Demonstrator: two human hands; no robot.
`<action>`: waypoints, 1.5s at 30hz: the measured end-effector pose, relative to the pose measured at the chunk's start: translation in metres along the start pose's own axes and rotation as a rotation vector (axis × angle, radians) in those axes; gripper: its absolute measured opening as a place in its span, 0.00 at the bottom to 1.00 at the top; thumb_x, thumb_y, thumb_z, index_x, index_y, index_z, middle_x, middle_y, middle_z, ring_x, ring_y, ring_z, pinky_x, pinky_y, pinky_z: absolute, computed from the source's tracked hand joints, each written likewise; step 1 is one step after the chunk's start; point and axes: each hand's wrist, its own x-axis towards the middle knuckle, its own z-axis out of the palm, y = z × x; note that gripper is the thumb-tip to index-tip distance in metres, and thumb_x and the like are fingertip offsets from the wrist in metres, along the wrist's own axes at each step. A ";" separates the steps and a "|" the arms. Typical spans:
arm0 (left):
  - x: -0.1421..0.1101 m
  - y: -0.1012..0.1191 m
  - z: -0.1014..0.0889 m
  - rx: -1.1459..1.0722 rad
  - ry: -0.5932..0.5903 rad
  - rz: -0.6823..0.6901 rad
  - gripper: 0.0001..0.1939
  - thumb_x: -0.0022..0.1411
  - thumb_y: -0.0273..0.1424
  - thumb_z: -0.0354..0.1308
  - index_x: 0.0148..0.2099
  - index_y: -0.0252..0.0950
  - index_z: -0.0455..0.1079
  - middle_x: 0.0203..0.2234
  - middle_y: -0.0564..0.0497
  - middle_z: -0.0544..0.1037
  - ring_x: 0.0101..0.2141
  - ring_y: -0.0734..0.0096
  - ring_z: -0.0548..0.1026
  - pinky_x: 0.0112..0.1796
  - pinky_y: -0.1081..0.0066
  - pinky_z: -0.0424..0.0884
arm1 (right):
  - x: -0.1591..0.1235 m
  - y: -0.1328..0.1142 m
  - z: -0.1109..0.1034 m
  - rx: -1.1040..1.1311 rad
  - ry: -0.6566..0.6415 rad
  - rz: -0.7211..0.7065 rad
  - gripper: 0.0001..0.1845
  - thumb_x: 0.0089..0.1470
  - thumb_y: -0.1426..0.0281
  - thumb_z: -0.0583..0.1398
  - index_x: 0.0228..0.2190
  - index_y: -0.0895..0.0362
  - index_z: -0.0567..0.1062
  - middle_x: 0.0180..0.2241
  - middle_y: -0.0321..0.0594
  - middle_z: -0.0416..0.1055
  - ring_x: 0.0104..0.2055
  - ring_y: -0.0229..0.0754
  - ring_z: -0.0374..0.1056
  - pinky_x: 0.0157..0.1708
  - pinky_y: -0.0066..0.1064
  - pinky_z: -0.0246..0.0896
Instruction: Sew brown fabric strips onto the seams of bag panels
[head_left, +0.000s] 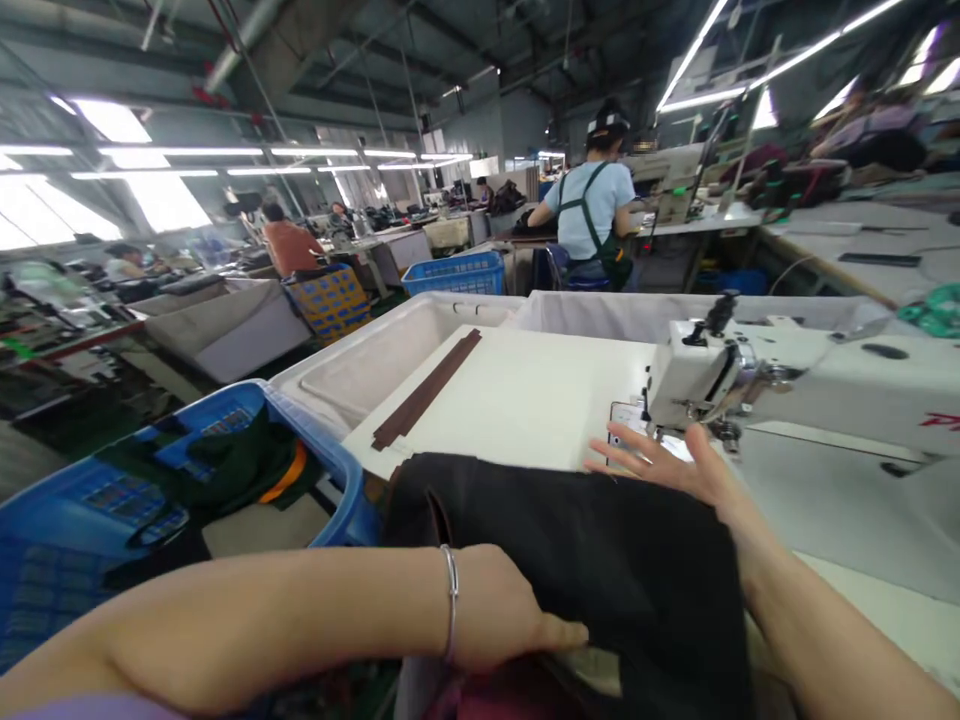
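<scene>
A piece of black fabric [592, 560] lies across the near edge of the white sewing table [525, 400]. My left hand [502, 615], a silver bangle on its wrist, rests at the fabric's near edge with the fingers tucked against or under the cloth. My right hand [660, 462] lies flat on the fabric's far edge with fingers spread open, just in front of the needle area of the white sewing machine [720, 375]. A dark brown strip [427, 388] lies diagonally on the table's left side.
A blue crate [150, 490] holding dark green cloth stands at my left. White bins [375, 360] sit behind the table. A person in a light blue shirt and green apron [592, 210] sits at a machine ahead. Other workers, blue and yellow crates stand further back.
</scene>
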 end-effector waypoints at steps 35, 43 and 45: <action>0.084 -0.071 -0.045 -0.742 0.008 0.070 0.21 0.71 0.43 0.42 0.55 0.43 0.71 0.51 0.51 0.76 0.51 0.65 0.74 0.54 0.67 0.66 | -0.072 0.022 -0.024 -0.970 0.093 -0.722 0.12 0.58 0.75 0.57 0.43 0.55 0.75 0.38 0.42 0.75 0.44 0.45 0.67 0.50 0.44 0.62; 0.079 -0.062 -0.003 -0.273 0.147 0.116 0.32 0.68 0.46 0.49 0.69 0.45 0.48 0.67 0.47 0.50 0.66 0.56 0.51 0.64 0.50 0.46 | -0.116 -0.051 0.002 -1.044 -0.008 -0.713 0.11 0.58 0.75 0.54 0.37 0.59 0.77 0.31 0.40 0.77 0.28 0.42 0.70 0.30 0.36 0.69; 0.092 -0.069 0.010 -0.145 0.224 0.066 0.38 0.66 0.48 0.50 0.70 0.45 0.40 0.68 0.48 0.46 0.67 0.54 0.44 0.64 0.48 0.43 | -0.133 -0.064 0.007 -0.906 -0.103 -0.499 0.11 0.60 0.70 0.54 0.35 0.54 0.77 0.27 0.36 0.76 0.23 0.40 0.68 0.21 0.32 0.66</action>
